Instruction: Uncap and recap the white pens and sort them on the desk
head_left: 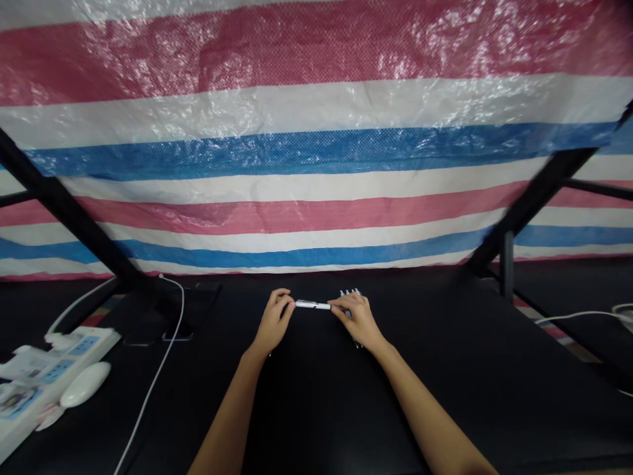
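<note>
A slim white pen lies level between my two hands, just above a black table. My left hand pinches its left end with curled fingers. My right hand pinches its right end. Just behind my right hand, several white pen tips poke out side by side; the rest of them is hidden by the hand.
A white power strip and a white mouse sit at the left edge. A dark phone with a white cable lies left of centre. Black frame bars slant before a striped tarp. White cable at right.
</note>
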`<state>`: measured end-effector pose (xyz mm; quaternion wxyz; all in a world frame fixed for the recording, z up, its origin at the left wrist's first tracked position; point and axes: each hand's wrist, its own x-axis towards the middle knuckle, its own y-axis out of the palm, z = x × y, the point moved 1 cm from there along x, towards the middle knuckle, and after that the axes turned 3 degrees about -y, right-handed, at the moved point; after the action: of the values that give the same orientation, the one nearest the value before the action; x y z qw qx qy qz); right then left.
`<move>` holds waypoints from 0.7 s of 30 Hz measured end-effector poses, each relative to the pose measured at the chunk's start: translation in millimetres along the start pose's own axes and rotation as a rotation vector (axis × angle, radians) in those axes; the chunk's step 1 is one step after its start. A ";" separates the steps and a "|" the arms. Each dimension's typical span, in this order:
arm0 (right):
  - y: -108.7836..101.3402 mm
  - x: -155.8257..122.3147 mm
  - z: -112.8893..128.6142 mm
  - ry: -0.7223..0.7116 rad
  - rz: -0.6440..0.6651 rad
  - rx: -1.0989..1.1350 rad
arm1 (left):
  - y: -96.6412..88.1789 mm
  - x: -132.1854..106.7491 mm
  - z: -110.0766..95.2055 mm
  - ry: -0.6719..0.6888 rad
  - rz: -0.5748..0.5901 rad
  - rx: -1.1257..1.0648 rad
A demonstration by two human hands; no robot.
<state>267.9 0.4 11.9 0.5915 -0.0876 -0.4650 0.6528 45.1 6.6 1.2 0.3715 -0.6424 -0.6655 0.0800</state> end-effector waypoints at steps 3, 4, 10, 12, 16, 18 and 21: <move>0.4 -0.4 -0.6 -0.014 0.003 -0.014 | 0.5 0.7 0.6 -0.002 0.012 -0.002; 0.5 -0.4 -0.9 -0.015 0.001 -0.016 | 0.4 0.8 0.9 0.001 0.006 -0.003; -0.3 -0.1 -3.1 0.035 -0.036 -0.007 | -0.2 0.0 3.4 0.006 -0.035 -0.014; -0.7 0.1 -3.1 0.040 -0.032 -0.009 | 0.9 0.1 4.3 0.023 -0.020 -0.008; -0.9 -0.1 -1.7 0.026 -0.015 0.001 | 2.1 0.6 5.2 0.031 -0.018 -0.002; -0.7 -0.2 -1.0 0.022 -0.011 0.008 | 1.7 0.7 4.3 0.028 -0.017 -0.001; -0.2 -0.3 -0.7 0.013 -0.011 0.018 | 0.4 0.5 1.4 0.022 0.001 0.003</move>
<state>268.6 0.5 11.5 0.5988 -0.0842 -0.4557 0.6532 44.6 7.7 0.1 0.3801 -0.6428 -0.6610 0.0740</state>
